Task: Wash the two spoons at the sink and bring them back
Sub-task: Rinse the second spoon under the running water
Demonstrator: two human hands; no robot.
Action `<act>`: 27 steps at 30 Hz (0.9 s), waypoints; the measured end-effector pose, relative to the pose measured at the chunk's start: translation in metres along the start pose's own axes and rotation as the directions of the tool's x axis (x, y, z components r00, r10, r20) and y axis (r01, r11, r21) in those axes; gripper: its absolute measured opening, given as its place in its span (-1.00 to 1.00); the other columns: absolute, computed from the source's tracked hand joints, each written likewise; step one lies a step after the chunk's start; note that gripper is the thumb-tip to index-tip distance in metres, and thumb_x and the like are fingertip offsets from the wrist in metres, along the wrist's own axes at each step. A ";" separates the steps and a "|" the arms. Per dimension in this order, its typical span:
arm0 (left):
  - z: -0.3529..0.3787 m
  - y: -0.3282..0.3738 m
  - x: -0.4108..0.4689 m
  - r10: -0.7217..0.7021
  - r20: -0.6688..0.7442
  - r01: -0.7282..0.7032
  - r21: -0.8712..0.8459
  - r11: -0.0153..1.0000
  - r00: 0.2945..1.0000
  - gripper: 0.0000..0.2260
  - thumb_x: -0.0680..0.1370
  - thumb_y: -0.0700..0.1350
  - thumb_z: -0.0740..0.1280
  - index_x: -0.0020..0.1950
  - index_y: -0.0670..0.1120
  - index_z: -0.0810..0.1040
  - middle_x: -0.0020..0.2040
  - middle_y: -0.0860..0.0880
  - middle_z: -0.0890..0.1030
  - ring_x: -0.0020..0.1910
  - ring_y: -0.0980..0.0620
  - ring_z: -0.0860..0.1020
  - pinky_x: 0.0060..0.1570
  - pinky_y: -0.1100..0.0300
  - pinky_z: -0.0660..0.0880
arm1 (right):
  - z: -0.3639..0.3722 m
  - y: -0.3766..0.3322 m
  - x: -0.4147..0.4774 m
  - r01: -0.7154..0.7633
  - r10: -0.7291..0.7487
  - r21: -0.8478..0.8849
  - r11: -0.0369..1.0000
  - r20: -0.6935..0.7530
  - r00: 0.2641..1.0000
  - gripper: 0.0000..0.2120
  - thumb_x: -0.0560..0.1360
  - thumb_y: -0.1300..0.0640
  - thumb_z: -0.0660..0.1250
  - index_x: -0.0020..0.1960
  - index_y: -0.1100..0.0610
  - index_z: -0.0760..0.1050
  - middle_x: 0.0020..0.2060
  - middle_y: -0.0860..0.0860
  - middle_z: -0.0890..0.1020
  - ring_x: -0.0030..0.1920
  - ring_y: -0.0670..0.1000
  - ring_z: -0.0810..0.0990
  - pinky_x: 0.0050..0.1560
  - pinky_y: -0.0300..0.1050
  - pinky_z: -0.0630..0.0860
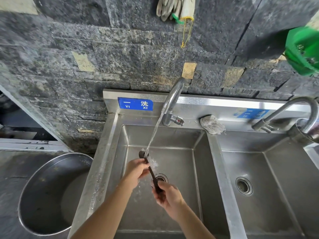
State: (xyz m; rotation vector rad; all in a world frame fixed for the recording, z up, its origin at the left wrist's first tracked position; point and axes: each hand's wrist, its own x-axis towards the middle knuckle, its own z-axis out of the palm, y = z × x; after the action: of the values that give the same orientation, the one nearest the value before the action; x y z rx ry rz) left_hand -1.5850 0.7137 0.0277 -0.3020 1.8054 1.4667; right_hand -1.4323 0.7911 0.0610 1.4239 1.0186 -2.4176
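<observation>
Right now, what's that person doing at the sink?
A person is rinsing a dark spoon under water running from the tap into the left basin of a steel sink. The left hand holds it near the bowl end, and the right hand grips the handle. Whether a second spoon is in the hands too, I cannot tell.

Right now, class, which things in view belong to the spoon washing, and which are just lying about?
In use: dark spoon, left hand, right hand, running tap, left basin.
Lying about: scouring pad, hanging gloves, green basket, steel tub, second tap.
</observation>
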 end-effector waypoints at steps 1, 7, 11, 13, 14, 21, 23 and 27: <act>0.001 -0.002 -0.002 -0.007 0.005 0.007 0.000 1.000 1.000 -0.83 0.44 -0.32 0.49 -0.04 -0.11 0.67 -0.25 -0.05 0.75 -0.29 0.02 0.73 -0.37 0.24 0.58 | -0.003 0.001 -0.001 -0.001 0.001 -0.004 1.000 -0.007 1.000 -0.71 0.62 0.26 0.25 0.27 0.38 0.55 -0.18 0.17 0.66 -0.29 0.02 0.61 -0.33 -0.17 0.53; 0.005 -0.012 -0.010 -0.052 0.020 0.053 -0.046 0.998 0.998 -0.81 0.44 -0.35 0.48 -0.03 -0.12 0.65 -0.22 -0.08 0.76 -0.25 -0.02 0.74 -0.34 0.20 0.63 | -0.011 0.002 -0.011 0.031 -0.031 0.000 1.000 -0.030 0.999 -0.74 0.63 0.27 0.24 0.20 0.41 0.58 -0.24 0.17 0.61 -0.38 0.00 0.58 -0.40 -0.18 0.50; 0.007 -0.011 -0.012 -0.061 0.027 0.063 -0.086 0.994 0.998 -0.83 0.44 -0.36 0.47 -0.05 -0.14 0.66 -0.25 -0.09 0.75 -0.30 0.00 0.73 -0.36 0.22 0.60 | -0.011 0.004 -0.011 0.093 -0.097 -0.068 0.993 -0.061 0.993 -0.83 0.62 0.25 0.27 0.01 0.29 0.62 -0.35 0.12 0.59 -0.45 -0.01 0.54 -0.47 -0.20 0.48; 0.008 -0.012 -0.012 -0.048 0.026 0.051 -0.095 0.994 0.998 -0.85 0.45 -0.37 0.45 -0.06 -0.16 0.66 -0.25 -0.10 0.75 -0.26 -0.03 0.73 -0.31 0.19 0.60 | -0.010 0.008 -0.011 0.188 -0.206 -0.224 0.956 -0.061 0.977 -0.85 0.60 0.21 0.31 -0.04 0.22 0.64 -0.40 0.07 0.55 -0.48 -0.02 0.46 -0.50 -0.21 0.42; 0.008 -0.012 -0.012 -0.035 0.026 0.038 -0.100 0.994 0.999 -0.87 0.45 -0.38 0.44 -0.07 -0.19 0.65 -0.26 -0.12 0.74 -0.25 -0.07 0.73 -0.28 0.16 0.60 | -0.009 0.010 -0.011 0.243 -0.274 -0.332 0.912 -0.049 0.961 -0.87 0.59 0.17 0.34 -0.05 0.17 0.66 -0.43 0.03 0.53 -0.50 -0.02 0.43 -0.50 -0.20 0.40; 0.012 -0.011 -0.015 0.063 -0.063 -0.068 -0.079 0.995 0.996 -0.82 0.41 -0.42 0.47 -0.21 -0.17 0.59 -0.36 -0.13 0.68 -0.36 -0.14 0.68 -0.16 0.03 0.63 | 0.005 0.017 -0.014 0.253 -0.286 -0.541 0.802 0.024 0.958 -0.81 0.59 0.11 0.30 -0.10 0.15 0.63 -0.44 -0.02 0.58 -0.48 -0.04 0.51 -0.45 -0.17 0.47; 0.010 -0.012 -0.015 0.075 -0.073 -0.078 -0.037 0.996 0.994 -0.82 0.37 -0.37 0.53 -0.19 -0.16 0.60 -0.33 -0.13 0.71 -0.31 -0.13 0.69 -0.25 0.10 0.60 | 0.009 0.016 -0.017 0.188 -0.201 -0.500 0.845 0.027 0.979 -0.76 0.67 0.15 0.19 -0.04 0.21 0.58 -0.42 0.00 0.64 -0.49 -0.04 0.55 -0.47 -0.19 0.50; 0.008 -0.014 -0.013 0.097 -0.095 -0.089 0.088 0.992 0.991 -0.70 0.29 -0.25 0.63 -0.05 -0.14 0.62 -0.17 -0.11 0.73 -0.15 -0.08 0.72 -0.08 0.02 0.66 | 0.014 0.013 -0.024 0.137 -0.126 -0.420 0.897 0.054 0.991 -0.69 0.73 0.21 0.04 0.11 0.36 0.50 -0.36 0.11 0.68 -0.46 0.00 0.54 -0.46 -0.19 0.49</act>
State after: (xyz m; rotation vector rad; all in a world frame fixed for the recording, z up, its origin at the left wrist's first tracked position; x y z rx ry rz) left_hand -1.5644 0.7136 0.0263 -0.2553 1.9790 1.4578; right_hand -1.4239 0.7680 0.0789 1.2011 1.5616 -2.1050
